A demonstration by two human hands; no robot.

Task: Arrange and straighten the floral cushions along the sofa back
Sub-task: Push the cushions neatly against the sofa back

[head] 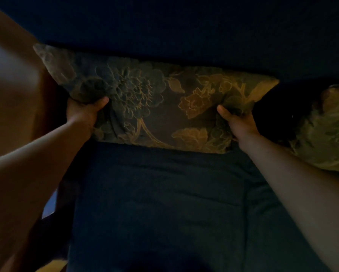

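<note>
Floral cushion (154, 103) gripped at both ends against a dark blue sofa back (184, 26).

Left hand (84, 112) and right hand (237, 120) each clamped on a side edge, thumbs over the front. Bottom edge resting on the dim navy seat (154, 203); second floral cushion (325, 132) just beside, at right. Room very dark; orange-brown wall (13, 95) at left.

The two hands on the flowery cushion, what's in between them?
In the head view, only the floral cushion itself spans between the left hand and right hand; nothing else lies there.
</note>
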